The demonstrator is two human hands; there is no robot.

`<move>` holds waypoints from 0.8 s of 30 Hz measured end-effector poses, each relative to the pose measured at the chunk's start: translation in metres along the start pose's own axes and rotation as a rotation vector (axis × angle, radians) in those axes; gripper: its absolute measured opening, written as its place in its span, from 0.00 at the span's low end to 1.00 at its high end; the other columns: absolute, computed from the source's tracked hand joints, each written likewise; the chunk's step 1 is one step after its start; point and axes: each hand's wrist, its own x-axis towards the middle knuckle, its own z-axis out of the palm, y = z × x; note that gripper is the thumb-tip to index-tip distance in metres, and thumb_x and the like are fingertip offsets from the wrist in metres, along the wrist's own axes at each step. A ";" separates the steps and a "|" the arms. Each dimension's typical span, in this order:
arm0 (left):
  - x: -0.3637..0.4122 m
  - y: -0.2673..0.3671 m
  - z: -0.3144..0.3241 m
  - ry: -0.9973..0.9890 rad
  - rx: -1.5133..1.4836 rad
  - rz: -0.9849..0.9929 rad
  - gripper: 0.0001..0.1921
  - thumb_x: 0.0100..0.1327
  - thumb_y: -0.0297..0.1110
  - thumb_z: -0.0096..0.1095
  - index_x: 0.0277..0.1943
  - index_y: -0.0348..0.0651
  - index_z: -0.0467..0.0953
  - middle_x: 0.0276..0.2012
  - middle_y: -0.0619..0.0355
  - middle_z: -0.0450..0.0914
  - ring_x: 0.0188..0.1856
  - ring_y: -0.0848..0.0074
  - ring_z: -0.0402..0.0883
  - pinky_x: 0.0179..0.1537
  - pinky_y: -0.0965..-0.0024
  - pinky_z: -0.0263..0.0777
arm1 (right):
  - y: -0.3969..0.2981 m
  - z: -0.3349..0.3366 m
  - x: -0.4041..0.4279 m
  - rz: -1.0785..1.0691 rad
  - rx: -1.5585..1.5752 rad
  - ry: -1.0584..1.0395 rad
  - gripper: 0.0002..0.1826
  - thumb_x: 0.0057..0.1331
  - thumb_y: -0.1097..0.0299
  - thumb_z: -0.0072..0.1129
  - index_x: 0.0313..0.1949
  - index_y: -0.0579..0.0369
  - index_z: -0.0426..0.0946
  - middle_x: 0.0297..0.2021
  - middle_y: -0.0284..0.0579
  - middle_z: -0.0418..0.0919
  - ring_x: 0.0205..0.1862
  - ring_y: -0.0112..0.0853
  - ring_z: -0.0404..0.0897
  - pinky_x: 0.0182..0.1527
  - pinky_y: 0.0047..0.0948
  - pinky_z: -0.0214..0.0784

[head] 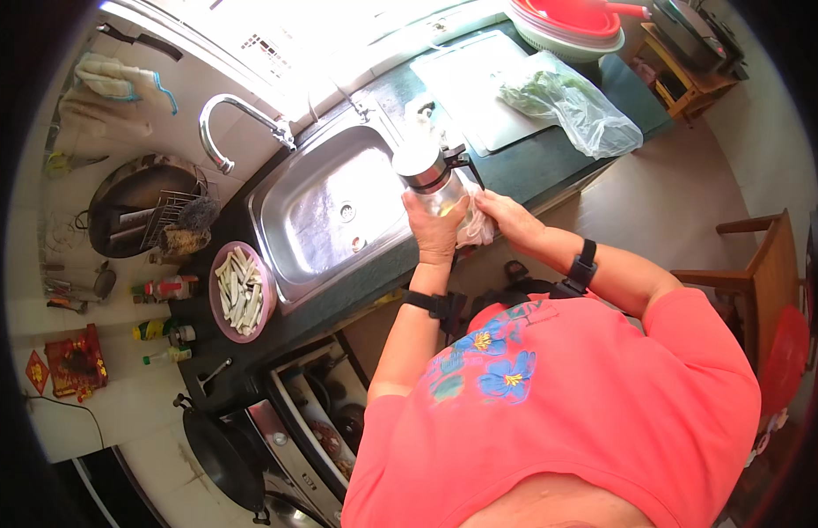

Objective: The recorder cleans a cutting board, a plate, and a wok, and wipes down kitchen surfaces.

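My left hand (434,228) is wrapped around the body of a shiny jug-like container (438,185) with a metal band and a black handle. Glare washes out its top, and its contents cannot be made out. On its other side, my right hand (511,216) grips a crumpled whitish cloth or thin plastic bag (475,221), held against the container's lower side. Both hands are at the counter's front edge, beside the right end of a stainless steel sink (316,191). The container's base is hidden behind my hands.
A pink bowl of pale cut strips (241,290) stands left of the sink, under a curved faucet (214,132). To the right are a white cutting board (475,86), a plastic bag of greens (567,99) and stacked basins (567,30). A black wok (221,455) and wooden chair (755,264) flank me.
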 end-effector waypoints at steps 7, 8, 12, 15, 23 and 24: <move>0.007 -0.005 0.028 0.070 0.167 0.069 0.39 0.39 0.38 0.82 0.51 0.33 0.64 0.46 0.47 0.73 0.48 0.62 0.74 0.51 0.61 0.68 | -0.017 -0.035 -0.025 0.076 0.105 0.002 0.20 0.72 0.66 0.44 0.58 0.65 0.67 0.44 0.41 0.79 0.43 0.25 0.79 0.45 0.25 0.72; 0.007 -0.007 0.031 0.066 0.165 0.069 0.39 0.39 0.38 0.82 0.51 0.33 0.64 0.46 0.47 0.73 0.48 0.62 0.74 0.51 0.61 0.68 | -0.021 -0.039 -0.029 0.104 0.177 -0.004 0.19 0.72 0.66 0.44 0.57 0.64 0.68 0.44 0.41 0.79 0.42 0.26 0.79 0.43 0.25 0.74; 0.006 -0.012 0.044 0.087 0.250 0.116 0.43 0.36 0.41 0.83 0.51 0.32 0.60 0.46 0.44 0.68 0.49 0.56 0.70 0.53 0.57 0.64 | -0.027 -0.047 -0.034 0.129 0.285 -0.001 0.17 0.72 0.66 0.44 0.54 0.63 0.70 0.43 0.43 0.79 0.41 0.28 0.80 0.40 0.27 0.76; 0.004 -0.011 0.052 0.090 0.282 0.159 0.44 0.35 0.40 0.83 0.51 0.32 0.58 0.45 0.45 0.66 0.49 0.55 0.68 0.53 0.57 0.64 | -0.035 -0.047 -0.037 0.132 0.313 -0.026 0.18 0.71 0.66 0.45 0.55 0.64 0.69 0.45 0.45 0.78 0.44 0.30 0.80 0.46 0.29 0.74; 0.002 -0.013 0.051 0.047 0.140 0.085 0.46 0.33 0.39 0.82 0.54 0.33 0.59 0.47 0.44 0.63 0.52 0.53 0.62 0.55 0.54 0.59 | -0.033 -0.048 -0.038 0.157 0.335 -0.038 0.19 0.70 0.67 0.45 0.57 0.65 0.66 0.49 0.49 0.76 0.47 0.34 0.80 0.52 0.32 0.73; 0.003 -0.011 0.049 0.013 0.134 0.104 0.46 0.35 0.40 0.82 0.56 0.33 0.58 0.48 0.44 0.63 0.53 0.53 0.62 0.56 0.54 0.59 | -0.033 -0.048 -0.038 0.164 0.343 -0.038 0.19 0.70 0.67 0.45 0.57 0.65 0.66 0.48 0.49 0.76 0.47 0.35 0.80 0.52 0.33 0.73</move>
